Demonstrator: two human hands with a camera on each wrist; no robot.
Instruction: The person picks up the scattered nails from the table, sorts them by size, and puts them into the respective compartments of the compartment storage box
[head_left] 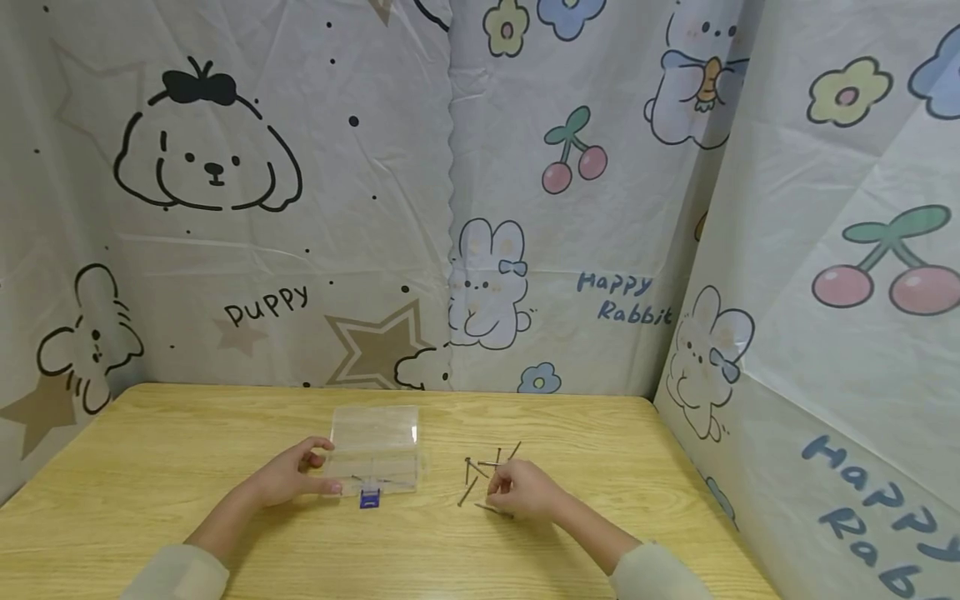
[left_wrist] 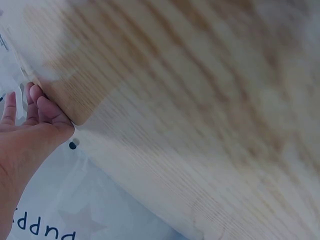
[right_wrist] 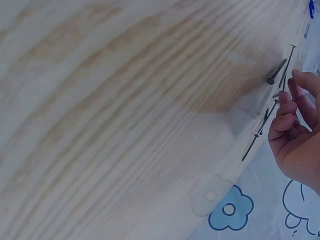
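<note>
A clear plastic box with a blue latch on its front side stands on the table; its clear lid appears raised at the back. A few thin nails show faintly inside. My left hand holds the box at its left side, thumb near the front corner, other fingers bent by the side. Several loose metal nails lie scattered right of the box. Over them is my right hand, fingers bent, thumb and index by a nail. Whether the fingertips pinch a nail is unclear.
The wood-grain table meets a printed cloth backdrop along its back edge. Another cloth panel hangs along the right side.
</note>
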